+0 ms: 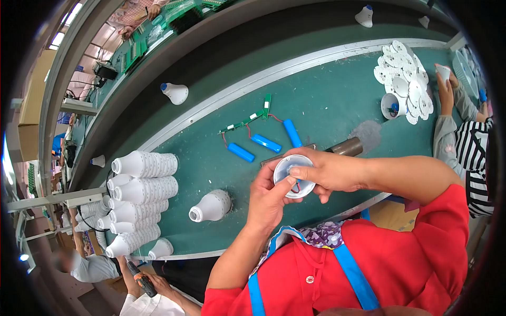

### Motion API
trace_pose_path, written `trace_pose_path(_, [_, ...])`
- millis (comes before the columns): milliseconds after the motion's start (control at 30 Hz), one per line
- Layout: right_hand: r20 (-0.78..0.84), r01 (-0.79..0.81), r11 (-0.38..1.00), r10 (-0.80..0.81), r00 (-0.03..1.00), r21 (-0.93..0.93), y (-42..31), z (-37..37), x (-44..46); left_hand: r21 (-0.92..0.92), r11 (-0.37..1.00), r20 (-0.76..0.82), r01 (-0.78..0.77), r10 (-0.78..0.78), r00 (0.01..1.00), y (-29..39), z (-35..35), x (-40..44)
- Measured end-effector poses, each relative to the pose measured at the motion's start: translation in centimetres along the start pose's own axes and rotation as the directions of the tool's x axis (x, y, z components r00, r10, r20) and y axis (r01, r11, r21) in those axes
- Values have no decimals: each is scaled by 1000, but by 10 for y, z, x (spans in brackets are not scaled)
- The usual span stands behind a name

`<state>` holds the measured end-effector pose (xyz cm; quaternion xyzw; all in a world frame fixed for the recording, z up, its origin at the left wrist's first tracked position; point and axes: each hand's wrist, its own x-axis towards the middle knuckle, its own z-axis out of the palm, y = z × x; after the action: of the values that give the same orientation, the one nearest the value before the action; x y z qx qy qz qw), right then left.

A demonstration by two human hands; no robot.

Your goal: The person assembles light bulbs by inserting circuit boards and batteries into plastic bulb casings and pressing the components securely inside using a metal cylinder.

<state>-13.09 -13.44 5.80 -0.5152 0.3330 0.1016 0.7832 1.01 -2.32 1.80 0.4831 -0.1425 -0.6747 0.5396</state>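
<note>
Holding the white cup (283, 168) over the table's (327, 105) near side, the left hand (265, 203) and right hand (338, 173) are both clamped on it, thumbs inside. It looks partly assembled: a red wire (299, 186) shows within, its mouth uncovered. Farther off, three blue cells (266, 143) wired to green boards (241, 125) lie unhoused; white discs (406, 79) lie heaped far right, nested housings (145, 190) stacked left.

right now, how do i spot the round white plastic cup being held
Over the green workbench, find the left hand and right hand. Both hold the round white plastic cup, open mouth showing. Unlike the white plastic housing lying by the flat round white discs, this one is in hand.
</note>
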Motion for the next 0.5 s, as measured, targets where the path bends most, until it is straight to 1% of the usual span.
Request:
trace_pose_path(67, [-3,-27,999,27,1000,23,-2,0,0,-18,1000,-26,9,-9,1000,1,2,0])
trace_pose_path(167, [37,-58,997,56,998,52,2,-2,6,-9,999,-1,52,-52,999,2,0,3])
trace_pose_path(267, [-27,-36,996,38,999,80,5,3,2,-45,998,-8,33,-33,999,1,2,0])
trace_pose_path(367, [-13,-47,997,48,999,69,5,0,5,-51,998,19,35,-34,999,0,-2,4])
trace_pose_path(500, [-33,-2,999,3,999,46,13,4,2,-44,998,-5,46,-46,999,-1,2,-2])
